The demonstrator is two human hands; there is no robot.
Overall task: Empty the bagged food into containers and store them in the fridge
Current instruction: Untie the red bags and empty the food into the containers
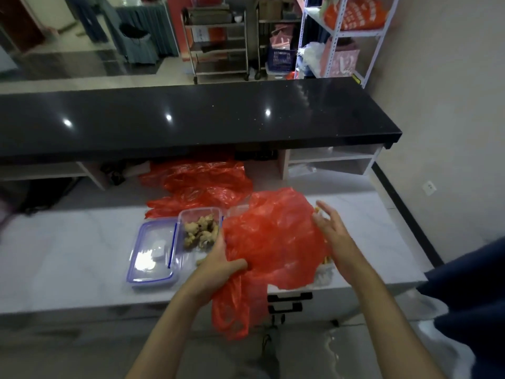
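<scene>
- The left hand (218, 265) grasps a crumpled, translucent red bag (273, 242) that drapes over the worktop's (68, 255) front edge.
- The right hand (332, 233) hovers released, fingers spread, at the bag's right side.
- A clear container (199, 228) of ginger sits left of it.

On the table (82, 242) we see a lidded container (151, 255) left of an open container (198, 228) with ginger (200, 231) in it. Right of that a plastic bag (273, 242) drapes over the table's front edge. Behind them lie more bags (196, 181), under a raised counter (191, 119).
</scene>
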